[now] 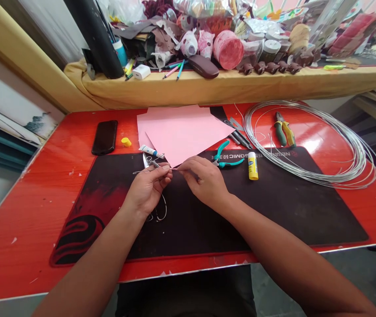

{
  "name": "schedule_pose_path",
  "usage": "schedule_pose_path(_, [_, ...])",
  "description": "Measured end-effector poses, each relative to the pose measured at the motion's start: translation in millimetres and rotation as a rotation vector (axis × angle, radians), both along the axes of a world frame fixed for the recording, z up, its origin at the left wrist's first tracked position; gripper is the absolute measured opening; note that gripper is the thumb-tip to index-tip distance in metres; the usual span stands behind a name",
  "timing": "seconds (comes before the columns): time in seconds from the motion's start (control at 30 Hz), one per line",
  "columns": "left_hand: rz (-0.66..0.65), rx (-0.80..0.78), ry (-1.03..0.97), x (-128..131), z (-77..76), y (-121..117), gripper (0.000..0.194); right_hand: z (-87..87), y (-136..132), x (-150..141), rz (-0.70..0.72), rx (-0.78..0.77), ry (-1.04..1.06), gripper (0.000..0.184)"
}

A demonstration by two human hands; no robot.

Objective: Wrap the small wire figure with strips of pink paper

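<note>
My left hand [148, 187] is closed in a pinch on a piece of thin bent silver wire [137, 171], whose loops stick out past the thumb. Between my two hands runs a thin pink strip [174, 169], pinched at its right end by the fingers of my right hand [206, 179]. Whether the strip is wound on the wire is too small to tell. Scissors [165, 207] lie beneath my left hand, mostly hidden. Just beyond the fingers are a small white and blue tube [151, 151] and sheets of pink paper [184, 134].
A black desk mat [273, 207] covers much of the red table [16, 229]. Teal pliers [222, 156], a yellow glue stick [253, 166], a wire coil [349, 174] and green-yellow pliers [285, 132] lie right. A phone [104, 137] and yellow cap [126, 141] lie left. A cluttered shelf [240, 86] stands behind.
</note>
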State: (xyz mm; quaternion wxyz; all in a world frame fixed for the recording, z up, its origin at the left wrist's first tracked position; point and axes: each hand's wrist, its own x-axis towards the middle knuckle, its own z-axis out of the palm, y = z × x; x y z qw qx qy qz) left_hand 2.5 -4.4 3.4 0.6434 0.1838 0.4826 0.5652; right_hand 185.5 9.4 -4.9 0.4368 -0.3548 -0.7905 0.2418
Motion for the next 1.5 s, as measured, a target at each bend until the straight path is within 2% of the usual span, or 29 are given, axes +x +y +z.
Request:
schedule_pose_path(0.13, [0.021,0.136,0.120,1.4,0.4,-1.4,0.022,3.8,0.7,-0.3,0.011,-0.112,0.160,0.012])
schedule_pose_path(0.3, [-0.002,0.306,0.360,1.3,0.7,-4.9,0.020,7.9,2.0,1.0,-0.072,-0.262,0.288,0.011])
schedule_pose_path(0.43, [-0.087,0.368,0.535,0.9,2.1,-9.0,0.021,6.3,2.5,1.0,-0.024,-0.364,0.216,0.012])
schedule_pose_path(0.7, [-0.163,0.395,0.697,-3.5,-0.4,-10.4,0.022,1.7,1.7,-4.2,0.008,-0.461,0.152,0.018])
schedule_pose_path(0.87, [-0.139,0.338,0.647,-6.1,-9.1,-6.8,0.028,2.4,3.4,-4.0,0.024,-0.528,0.174,0.018])
schedule_pose_path(1.13, [-0.016,0.203,0.330,-0.4,-8.4,-2.0,0.041,1.0,3.1,-5.8,0.008,-0.513,0.169,0.012])
schedule_pose_path(1.33, [-0.014,0.107,0.240,3.3,-2.4,-1.1,0.043,-0.7,0.9,-6.1,-0.048,-0.348,0.083,0.010])
schedule_pose_path(1.5, [0.000,0.097,0.247,4.7,-2.8,-1.0,0.045,1.3,1.0,-3.7,-0.006,-0.181,0.000,0.011])
